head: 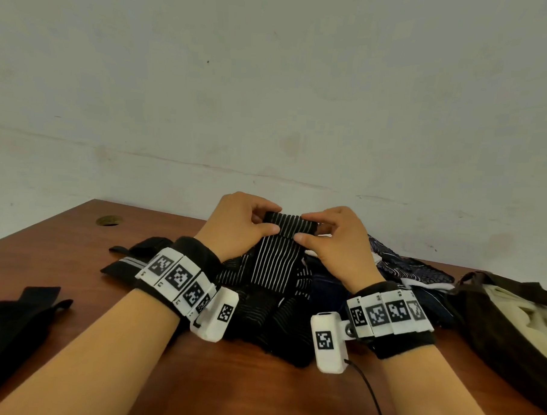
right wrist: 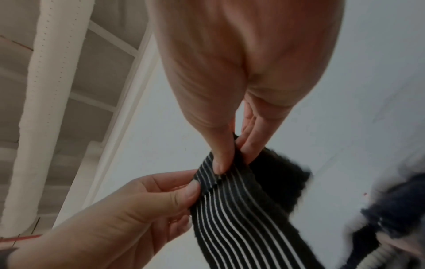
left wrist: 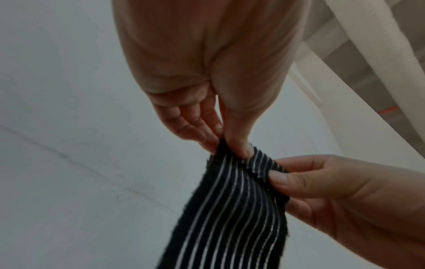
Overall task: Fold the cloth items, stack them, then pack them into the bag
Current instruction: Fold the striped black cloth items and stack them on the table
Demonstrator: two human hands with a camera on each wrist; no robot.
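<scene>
A black sock with thin white stripes [head: 276, 257] is held up above a heap of dark cloth items [head: 280, 317] in the middle of the table. My left hand [head: 243, 225] pinches the left side of its cuff between thumb and fingers. My right hand [head: 330, 238] pinches the right side of the cuff. The left wrist view shows the striped sock [left wrist: 234, 209] hanging down from both pinches, and the right wrist view shows the same sock [right wrist: 239, 203]. A dark bag [head: 505, 324] with a pale lining lies open at the right.
Black folded items with grey stripes lie at the left [head: 129, 260] and at the far left edge [head: 7, 324]. A patterned dark blue cloth [head: 401, 260] lies behind the heap. The wooden table [head: 214, 390] has a round cable hole [head: 108, 221] at the back left. A wall stands behind.
</scene>
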